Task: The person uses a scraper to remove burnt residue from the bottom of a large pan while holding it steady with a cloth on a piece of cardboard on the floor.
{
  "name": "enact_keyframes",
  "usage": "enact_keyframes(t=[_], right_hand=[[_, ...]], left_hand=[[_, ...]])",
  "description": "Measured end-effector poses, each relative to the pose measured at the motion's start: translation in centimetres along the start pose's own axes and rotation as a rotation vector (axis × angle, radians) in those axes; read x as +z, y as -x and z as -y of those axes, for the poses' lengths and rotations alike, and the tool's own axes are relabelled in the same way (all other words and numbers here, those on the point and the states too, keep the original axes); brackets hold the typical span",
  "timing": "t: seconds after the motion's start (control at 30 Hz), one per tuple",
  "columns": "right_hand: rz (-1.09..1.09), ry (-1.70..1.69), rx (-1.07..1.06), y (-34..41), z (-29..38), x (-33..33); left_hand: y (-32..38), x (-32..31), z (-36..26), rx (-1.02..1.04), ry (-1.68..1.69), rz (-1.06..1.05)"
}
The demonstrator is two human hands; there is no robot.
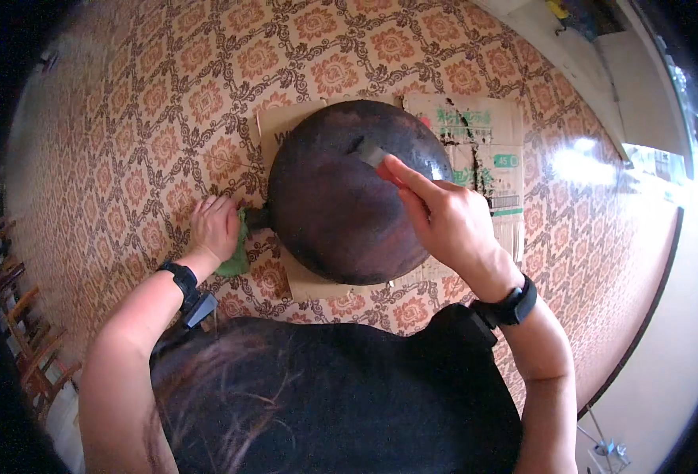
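Observation:
A dark, scorched wok (pixel 349 207) lies upside down before me, its rounded bottom facing up. My left hand (pixel 215 225) grips its short handle (pixel 260 218) through a green cloth (pixel 234 263). In my right hand (pixel 449 219) is a scraper with a reddish handle (pixel 391 175), index finger laid along it. The scraper's flat blade (pixel 372 154) meets the upper part of the wok's bottom, beside a small dark smear (pixel 355 144). Lighter reddish-brown patches show on the blackened metal.
Flattened cardboard (pixel 506 237) with green print lies under the wok. Dark flakes (pixel 473 148) are scattered on its right side. Around it spreads a patterned floor (pixel 206 101). A pale cabinet or counter (pixel 639 95) stands at upper right, and wooden furniture (pixel 26 338) at far left.

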State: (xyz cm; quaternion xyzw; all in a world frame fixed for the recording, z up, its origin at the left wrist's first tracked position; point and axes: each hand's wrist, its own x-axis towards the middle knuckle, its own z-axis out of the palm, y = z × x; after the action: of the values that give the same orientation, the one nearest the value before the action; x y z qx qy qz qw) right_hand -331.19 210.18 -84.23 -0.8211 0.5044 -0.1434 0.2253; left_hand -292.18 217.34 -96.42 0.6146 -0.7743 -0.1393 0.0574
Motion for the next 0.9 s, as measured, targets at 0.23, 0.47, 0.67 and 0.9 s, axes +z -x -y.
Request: enact_keyframes(t=[0.23, 0.47, 0.67, 0.9], right_hand=[[0.052, 0.057, 0.051, -0.4, 1.3, -0.9], [0.067, 0.054, 0.017, -1.0, 2.1, -0.9], [0.212, 0.087, 0.045, -3.6, 3.8, -1.7], [0.273, 0.196, 0.088, -5.8, 5.5, -0.6]], left_hand=[[0.3, -0.3, -0.1, -0.058, 0.034, 0.033], [0.5, -0.5, -0.1, -0.060, 0.017, 0.008], [0.5, 0.1, 0.3, -0.104, 0.019, 0.004], [0.7, 0.7, 0.0, -0.046, 0.035, -0.116]])
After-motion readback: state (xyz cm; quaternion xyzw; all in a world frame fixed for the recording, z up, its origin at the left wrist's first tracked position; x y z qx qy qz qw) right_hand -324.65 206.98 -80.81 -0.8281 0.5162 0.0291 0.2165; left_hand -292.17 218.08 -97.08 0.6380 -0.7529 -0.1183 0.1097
